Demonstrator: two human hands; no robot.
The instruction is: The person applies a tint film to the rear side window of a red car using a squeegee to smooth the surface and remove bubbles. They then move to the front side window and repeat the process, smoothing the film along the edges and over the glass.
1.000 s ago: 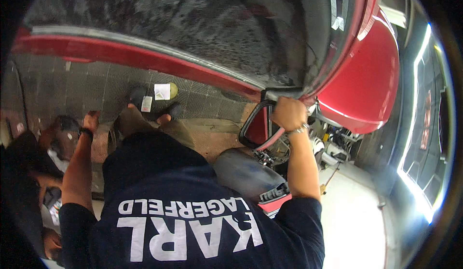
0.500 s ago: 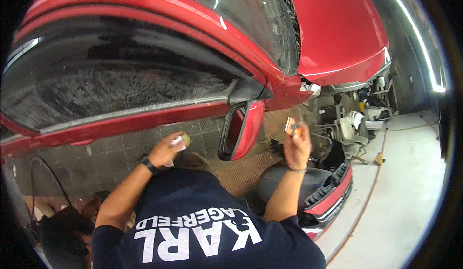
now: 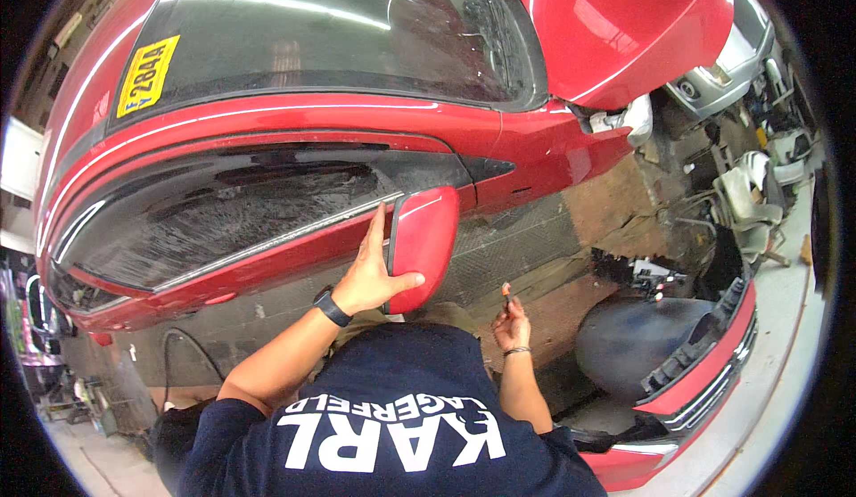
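Note:
My left hand [image 3: 370, 274] is at the red side mirror [image 3: 425, 246] of a red car. Its thumb lies over the red cover and the stretched fingers run along the mirror's glass side, so the hand clasps its edge. The glass itself is out of sight. Lower and to the right, my right hand [image 3: 511, 327] has its fingers closed round a small orange-and-black scraper [image 3: 506, 294], held upright and apart from the car. The side window [image 3: 241, 207] beside the mirror is dark, with pale smears across it.
The car's windshield [image 3: 339, 42] and raised red hood [image 3: 624, 24] lie beyond. To my right a detached red bumper [image 3: 704, 354] rests near a dark rounded panel [image 3: 637, 341]. Plastic chairs [image 3: 744, 196] stand at the far right, and a black hose [image 3: 192, 341] loops at the left.
My left hand has moved up and right onto the mirror; the white and yellowish items it held no longer show. My right hand has lowered with the scraper. The view has shifted.

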